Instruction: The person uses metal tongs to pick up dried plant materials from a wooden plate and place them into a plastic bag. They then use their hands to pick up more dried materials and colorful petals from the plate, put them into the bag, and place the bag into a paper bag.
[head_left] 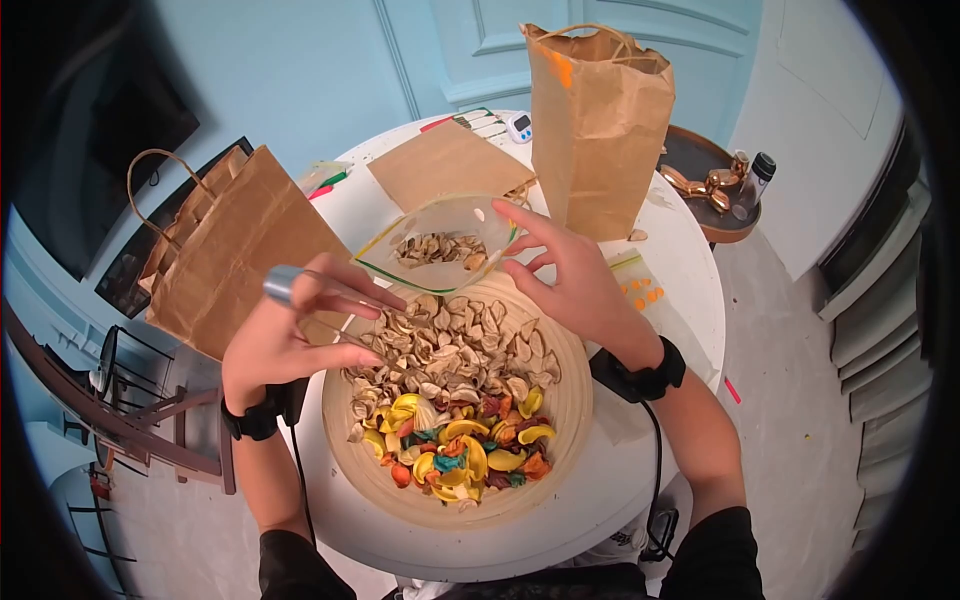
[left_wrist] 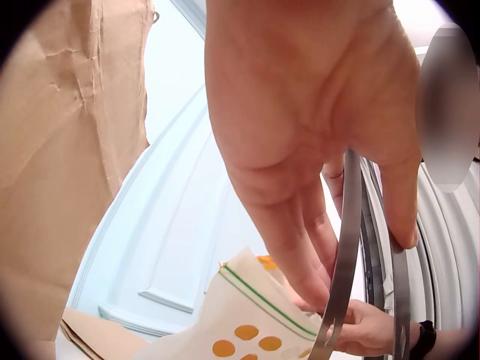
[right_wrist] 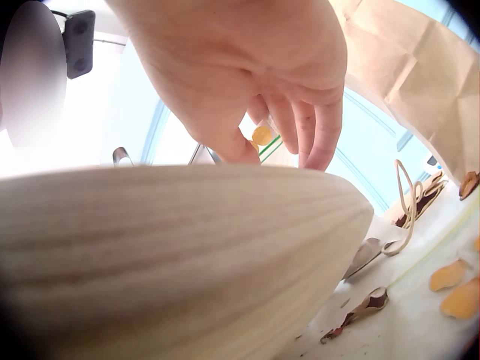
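My left hand (head_left: pixel 285 335) holds a pair of metal tongs (left_wrist: pixel 341 262) by their arms, above the left side of a round wooden bowl (head_left: pixel 342 475). The bowl contains beige dried petals (head_left: pixel 470 335) toward the back and yellow, orange, red and teal dried pieces (head_left: pixel 465 455) toward the front. Behind the bowl, my right hand (head_left: pixel 580 285) pinches the right edge of a clear zip bag (head_left: pixel 470 213). The bag's mouth with its green strip gapes toward me, and beige petals lie inside. In the left wrist view, orange dots show on the bag.
Brown paper bags stand at left (head_left: pixel 250 260) and back right (head_left: pixel 600 130) on the white round table (head_left: pixel 690 265). A flat brown paper piece (head_left: pixel 450 165) and a white timer (head_left: pixel 519 127) lie behind. A second bag with orange pieces (head_left: pixel 640 290) is at right.
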